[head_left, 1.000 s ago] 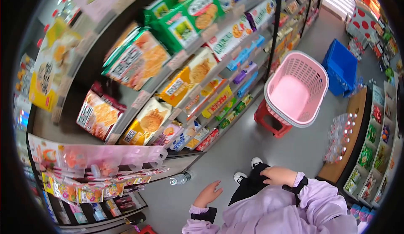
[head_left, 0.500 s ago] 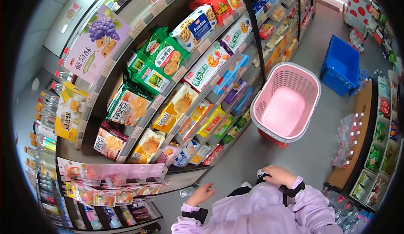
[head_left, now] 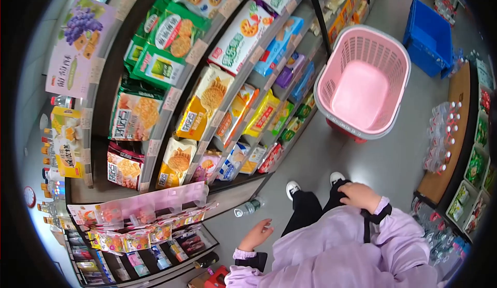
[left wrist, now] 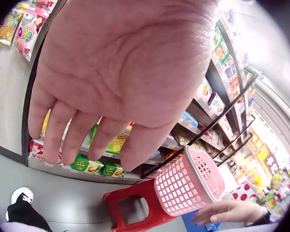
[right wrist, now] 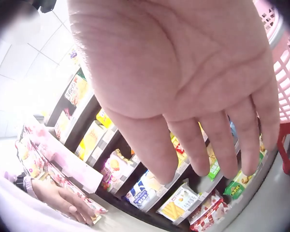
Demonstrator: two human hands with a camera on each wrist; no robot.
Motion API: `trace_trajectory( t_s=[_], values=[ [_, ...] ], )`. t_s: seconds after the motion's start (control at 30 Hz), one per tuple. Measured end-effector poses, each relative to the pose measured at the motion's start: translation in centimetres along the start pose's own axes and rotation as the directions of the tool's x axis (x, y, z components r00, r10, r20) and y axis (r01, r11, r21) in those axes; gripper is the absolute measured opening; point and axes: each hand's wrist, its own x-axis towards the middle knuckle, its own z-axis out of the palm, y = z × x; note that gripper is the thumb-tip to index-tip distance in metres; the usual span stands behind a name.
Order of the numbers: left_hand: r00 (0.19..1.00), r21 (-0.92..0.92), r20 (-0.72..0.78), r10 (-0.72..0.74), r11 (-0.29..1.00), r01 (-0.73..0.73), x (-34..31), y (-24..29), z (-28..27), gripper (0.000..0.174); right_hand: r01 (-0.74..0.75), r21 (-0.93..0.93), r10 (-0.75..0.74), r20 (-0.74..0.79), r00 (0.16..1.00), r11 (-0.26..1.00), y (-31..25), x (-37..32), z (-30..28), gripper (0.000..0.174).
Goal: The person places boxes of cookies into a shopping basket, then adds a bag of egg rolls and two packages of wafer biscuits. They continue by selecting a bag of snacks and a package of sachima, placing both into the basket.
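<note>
My left hand (head_left: 256, 235) hangs in front of the body near the snack shelves, palm bare and fingers loosely extended in the left wrist view. Held low before the waist, my right hand (head_left: 361, 197) is likewise empty, its fingers relaxed. Ahead of it a pink plastic basket (head_left: 360, 94) with a grey rim rests on a red stool (left wrist: 157, 212); nothing lies inside. To the left, tilted shelves bear biscuit packs, among them a green pack (head_left: 168, 42), a yellow pack (head_left: 206, 101) and a dark red pack (head_left: 125, 166).
Beyond the basket a blue crate (head_left: 428, 37) sits on the floor. Wrapped water bottles (head_left: 442, 135) stand along a wooden ledge (head_left: 455, 101) at right. One bottle (head_left: 248, 207) lies by the shelf base. Candy bags (head_left: 137, 241) hang at lower left.
The head view has swung about, first bringing the upper shelves in, then dipping so both shoes show. Both hands stay empty and low before the body.
</note>
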Motion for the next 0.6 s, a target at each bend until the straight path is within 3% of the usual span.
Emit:
trace_trajectory(
  t_s=[0.13, 0.3, 0.53, 0.6],
  values=[
    [1.000, -0.030, -0.012, -0.001, 1.000, 0.000, 1.1, -3.1, 0.0, 0.044, -0.009, -0.090, 0.013, 0.049, 0.999, 0.996, -0.7, 1.7, 1.6, 0.030],
    [1.000, -0.118, 0.020, -0.002, 0.993, 0.004, 6.1, -7.1, -0.5, 0.040, 0.042, -0.047, -0.041, 0.033, 0.999, 0.998, -1.8, 6.0, 4.3, 0.023],
    [0.994, -0.369, 0.110, 0.027, 0.929, 0.015, 13.4, -9.6, -1.4, 0.032, -0.048, 0.026, 0.046, 0.074, 0.996, 0.998, 0.1, 12.7, 11.3, 0.018],
    [0.996, -0.410, 0.076, -0.046, 0.909, 0.074, 15.5, -11.2, -1.4, 0.033, -0.114, 0.079, 0.108, 0.078, 0.991, 0.990, 0.9, 14.8, 13.9, 0.017]
  ],
)
